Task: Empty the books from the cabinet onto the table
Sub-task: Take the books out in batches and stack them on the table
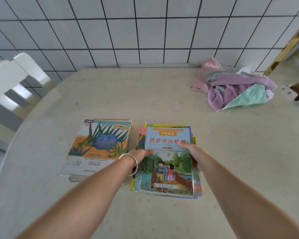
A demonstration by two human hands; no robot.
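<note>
Two stacks of books lie side by side, just apart, on a pale table against a tiled wall. The left hand and right hand grip opposite long edges of the right stack, thumbs on the top cover, the other fingers hidden beneath. Its top book, a blue children's reader, lies flat, long axis running away from the person, title end toward the wall. The left stack lies the same way, slightly skewed. A heap of cloths rests at the table's far right; a white chair stands at the left.
</note>
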